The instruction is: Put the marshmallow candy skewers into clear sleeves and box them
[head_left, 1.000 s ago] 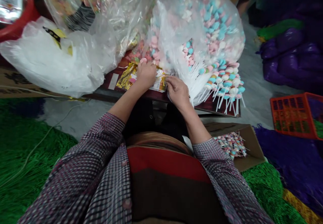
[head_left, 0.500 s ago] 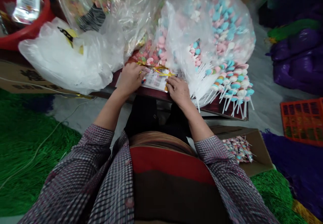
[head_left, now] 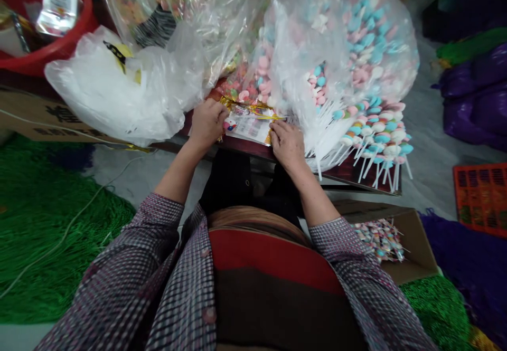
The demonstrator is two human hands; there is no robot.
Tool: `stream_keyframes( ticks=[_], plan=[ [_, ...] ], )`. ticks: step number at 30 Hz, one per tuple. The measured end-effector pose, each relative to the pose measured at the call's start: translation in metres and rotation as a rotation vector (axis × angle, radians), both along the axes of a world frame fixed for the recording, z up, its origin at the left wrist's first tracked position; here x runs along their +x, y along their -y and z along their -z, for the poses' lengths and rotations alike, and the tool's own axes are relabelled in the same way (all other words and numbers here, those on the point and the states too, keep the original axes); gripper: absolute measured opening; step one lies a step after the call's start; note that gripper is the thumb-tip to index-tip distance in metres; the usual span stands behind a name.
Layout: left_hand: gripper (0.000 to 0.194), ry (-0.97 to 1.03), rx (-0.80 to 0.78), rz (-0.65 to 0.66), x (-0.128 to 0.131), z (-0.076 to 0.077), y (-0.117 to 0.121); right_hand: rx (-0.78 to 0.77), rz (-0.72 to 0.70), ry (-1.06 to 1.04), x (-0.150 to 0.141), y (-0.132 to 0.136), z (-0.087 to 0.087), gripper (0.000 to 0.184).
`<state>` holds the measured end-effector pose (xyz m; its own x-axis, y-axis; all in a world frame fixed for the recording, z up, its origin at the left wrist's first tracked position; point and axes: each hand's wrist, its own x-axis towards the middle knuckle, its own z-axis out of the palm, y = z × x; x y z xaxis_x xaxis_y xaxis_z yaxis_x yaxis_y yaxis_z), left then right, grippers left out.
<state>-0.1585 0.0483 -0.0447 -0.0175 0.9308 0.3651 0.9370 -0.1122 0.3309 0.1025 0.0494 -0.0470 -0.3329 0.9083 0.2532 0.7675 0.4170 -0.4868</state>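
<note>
A flat printed plastic bag lies on the dark red table's near edge, with a colourful figure at its left end. My left hand is closed at the bag's left edge, fingers curled down on it. At the right edge, the bent fingers of my right hand are closed on the bag's border. Gold twist ties lie across the bag's top, between my hands. Just beyond sit red and pink gummy candies in clear plastic. Both sets of fingertips are partly hidden.
Marshmallow skewers on white sticks lie to the right, beside a big clear bag of marshmallows. A white plastic bag and a red basin are at left. A cardboard box of wrapped sweets stands below.
The whole view has shifted slightly, so things appear further right. My hands stay at the bag's two edges, and more of its colourful left end shows now.
</note>
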Motion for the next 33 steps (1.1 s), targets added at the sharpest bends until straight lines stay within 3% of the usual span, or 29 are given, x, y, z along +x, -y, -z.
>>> stream_keyframes(
  ticks=[4, 7, 10, 12, 17, 22, 27, 31, 33],
  plan=[
    [0.019, 0.002, -0.026, 0.013, -0.001, -0.004, 0.004, -0.009, 0.01, 0.025, 0.0, 0.001, -0.001, 0.037],
    [0.025, -0.025, -0.112, 0.025, 0.001, -0.006, 0.008, -0.004, 0.012, 0.045, -0.001, 0.001, -0.003, 0.038],
    [0.009, 0.015, -0.13, 0.02, 0.002, -0.005, 0.005, -0.008, 0.016, 0.068, -0.002, 0.002, -0.005, 0.039],
    [0.01, 0.082, -0.11, 0.005, 0.002, -0.003, 0.001, -0.018, 0.023, 0.086, -0.002, 0.004, -0.008, 0.039],
    [0.017, 0.247, 0.127, 0.067, 0.001, -0.004, -0.004, -0.034, 0.027, 0.13, -0.004, 0.006, -0.013, 0.037],
    [0.029, 0.446, 0.348, 0.205, 0.015, -0.019, 0.009, -0.045, 0.03, 0.094, -0.003, 0.003, -0.012, 0.035],
    [0.027, 0.463, 0.377, 0.308, 0.045, -0.025, 0.025, -0.056, 0.038, -0.271, 0.009, 0.011, -0.029, 0.04],
    [0.017, 0.315, 0.43, 0.418, 0.067, -0.02, 0.031, -0.457, 0.105, -0.836, 0.018, 0.023, -0.052, 0.064],
    [0.017, 0.274, 0.436, 0.486, 0.073, -0.018, 0.033, -0.651, 0.127, -1.036, 0.022, 0.024, -0.058, 0.065]
  ],
)
